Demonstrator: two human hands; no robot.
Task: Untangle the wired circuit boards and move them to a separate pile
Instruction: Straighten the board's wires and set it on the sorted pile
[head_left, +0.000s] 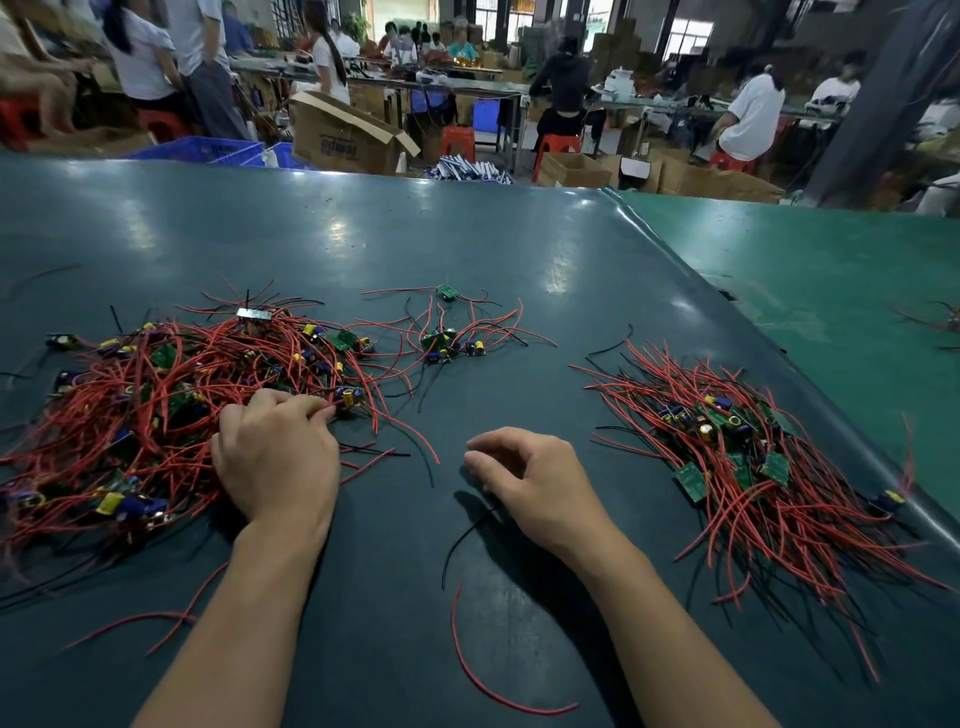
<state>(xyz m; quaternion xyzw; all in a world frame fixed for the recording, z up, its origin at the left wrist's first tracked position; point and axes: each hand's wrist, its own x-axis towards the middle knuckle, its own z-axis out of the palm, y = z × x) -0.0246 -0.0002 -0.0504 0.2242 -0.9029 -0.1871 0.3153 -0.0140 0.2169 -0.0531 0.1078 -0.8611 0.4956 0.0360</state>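
Note:
A big tangled pile (156, 395) of small green circuit boards with red and black wires covers the left of the dark green table (467, 249). My left hand (275, 457) lies on this pile's right edge, its fingertips pinching a board with a yellow capacitor (349, 397). My right hand (530, 475) hovers over bare table in the middle, fingers loosely curled and holding nothing. A second pile (753, 457) of wired boards lies at the right. A small cluster (447, 343) of boards sits behind the hands, with a single board (445, 292) beyond it.
Loose red and black wires (467, 649) lie on the table near my forearms. A lighter green table (831, 291) adjoins on the right. Beyond the far edge are cardboard boxes (343, 135), blue crates, red stools and several people at benches.

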